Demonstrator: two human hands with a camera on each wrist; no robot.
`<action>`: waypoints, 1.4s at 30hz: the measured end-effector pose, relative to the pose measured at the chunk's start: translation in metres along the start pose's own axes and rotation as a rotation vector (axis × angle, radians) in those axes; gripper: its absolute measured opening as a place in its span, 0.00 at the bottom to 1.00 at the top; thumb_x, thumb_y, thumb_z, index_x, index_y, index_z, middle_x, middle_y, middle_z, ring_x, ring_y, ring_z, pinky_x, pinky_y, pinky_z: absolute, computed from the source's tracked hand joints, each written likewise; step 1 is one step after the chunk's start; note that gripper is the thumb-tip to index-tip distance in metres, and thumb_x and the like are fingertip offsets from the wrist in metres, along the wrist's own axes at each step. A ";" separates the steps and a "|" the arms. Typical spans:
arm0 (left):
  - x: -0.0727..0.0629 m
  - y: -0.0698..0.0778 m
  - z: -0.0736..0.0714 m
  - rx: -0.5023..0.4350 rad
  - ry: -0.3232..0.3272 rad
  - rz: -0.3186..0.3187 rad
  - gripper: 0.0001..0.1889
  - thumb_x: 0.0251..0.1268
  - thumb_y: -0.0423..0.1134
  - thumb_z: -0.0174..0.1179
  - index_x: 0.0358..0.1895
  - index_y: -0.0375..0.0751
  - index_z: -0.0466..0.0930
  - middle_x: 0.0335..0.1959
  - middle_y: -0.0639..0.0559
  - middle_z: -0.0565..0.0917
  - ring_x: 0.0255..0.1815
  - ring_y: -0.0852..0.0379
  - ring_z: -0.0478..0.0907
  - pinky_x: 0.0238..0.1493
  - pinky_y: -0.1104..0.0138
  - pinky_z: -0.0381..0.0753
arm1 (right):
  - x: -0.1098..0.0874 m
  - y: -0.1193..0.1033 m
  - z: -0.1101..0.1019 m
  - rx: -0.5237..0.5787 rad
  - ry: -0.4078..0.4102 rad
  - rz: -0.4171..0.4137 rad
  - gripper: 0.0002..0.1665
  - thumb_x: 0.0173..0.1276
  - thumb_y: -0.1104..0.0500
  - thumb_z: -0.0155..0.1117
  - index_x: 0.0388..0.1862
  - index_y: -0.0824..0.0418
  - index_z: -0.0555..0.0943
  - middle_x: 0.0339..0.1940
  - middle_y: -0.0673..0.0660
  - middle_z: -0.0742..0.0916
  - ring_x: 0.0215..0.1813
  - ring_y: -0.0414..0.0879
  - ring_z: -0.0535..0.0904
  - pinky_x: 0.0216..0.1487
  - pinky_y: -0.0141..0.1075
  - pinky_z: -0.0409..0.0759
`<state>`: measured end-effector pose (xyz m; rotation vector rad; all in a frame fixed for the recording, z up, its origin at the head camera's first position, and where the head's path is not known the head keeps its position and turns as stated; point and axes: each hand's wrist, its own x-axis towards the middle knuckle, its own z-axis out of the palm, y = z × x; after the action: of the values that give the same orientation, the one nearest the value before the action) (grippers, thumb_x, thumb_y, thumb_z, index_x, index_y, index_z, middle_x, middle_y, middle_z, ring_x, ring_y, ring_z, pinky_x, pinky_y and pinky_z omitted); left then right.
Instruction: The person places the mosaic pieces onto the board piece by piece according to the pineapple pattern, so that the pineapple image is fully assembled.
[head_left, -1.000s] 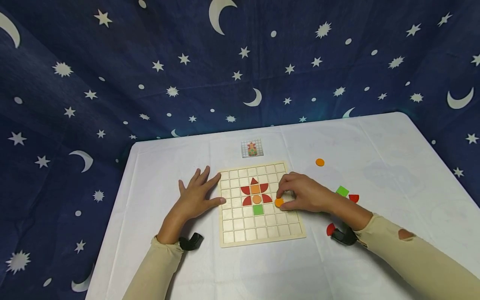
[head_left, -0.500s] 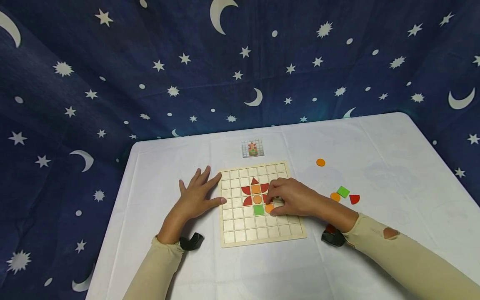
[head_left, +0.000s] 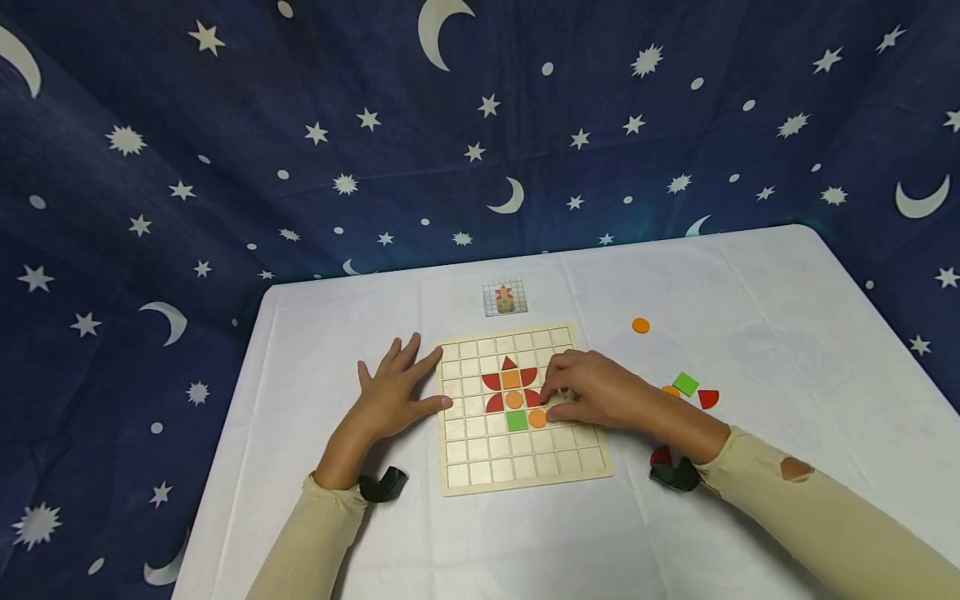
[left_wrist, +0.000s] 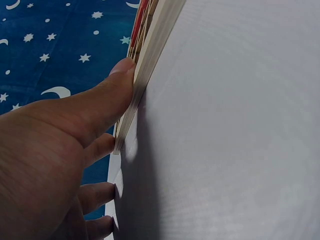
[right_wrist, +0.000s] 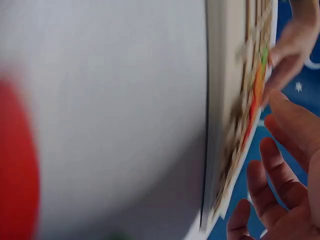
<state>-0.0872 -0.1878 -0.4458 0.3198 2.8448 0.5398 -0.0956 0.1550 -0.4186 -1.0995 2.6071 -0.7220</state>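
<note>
A square wooden grid board lies on the white table. On it are an orange circle in the middle, an orange square, a red triangle, several red quarter-circles and a green square. Another orange circle sits in the cell right of the green square. My right hand hovers by that circle, thumb tip at its edge, fingers loosely bent; the right wrist view shows nothing gripped. My left hand is spread flat, its thumb resting on the board's left edge.
A small pattern card lies behind the board. On the right are a loose orange circle, a green square and a red quarter-circle. An orange piece and a red piece are partly hidden by the right arm.
My right hand brought the orange circle leftward into the cell beside the green square, let it go and drew back slightly. The left hand stayed still.
</note>
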 end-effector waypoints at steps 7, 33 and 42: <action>-0.001 0.001 -0.001 0.005 -0.003 -0.002 0.47 0.57 0.67 0.69 0.79 0.59 0.62 0.85 0.43 0.51 0.85 0.35 0.41 0.68 0.20 0.32 | -0.011 0.032 -0.038 -0.052 0.107 0.107 0.10 0.61 0.54 0.79 0.42 0.52 0.91 0.41 0.47 0.86 0.46 0.44 0.80 0.49 0.42 0.79; -0.001 0.002 -0.002 0.012 0.007 0.003 0.46 0.57 0.67 0.68 0.79 0.60 0.63 0.85 0.43 0.52 0.85 0.35 0.42 0.68 0.20 0.33 | -0.036 0.112 -0.063 -0.110 0.171 0.290 0.16 0.60 0.60 0.79 0.47 0.59 0.90 0.43 0.55 0.90 0.42 0.48 0.82 0.48 0.47 0.80; -0.001 0.002 -0.002 0.008 0.000 0.003 0.47 0.57 0.66 0.68 0.79 0.59 0.62 0.85 0.43 0.51 0.85 0.34 0.41 0.68 0.20 0.32 | -0.035 0.108 -0.059 -0.072 0.191 0.294 0.13 0.62 0.62 0.77 0.46 0.58 0.89 0.42 0.54 0.91 0.45 0.50 0.84 0.51 0.50 0.82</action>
<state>-0.0866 -0.1869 -0.4432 0.3254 2.8472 0.5296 -0.1594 0.2660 -0.4242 -0.6691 2.8902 -0.6997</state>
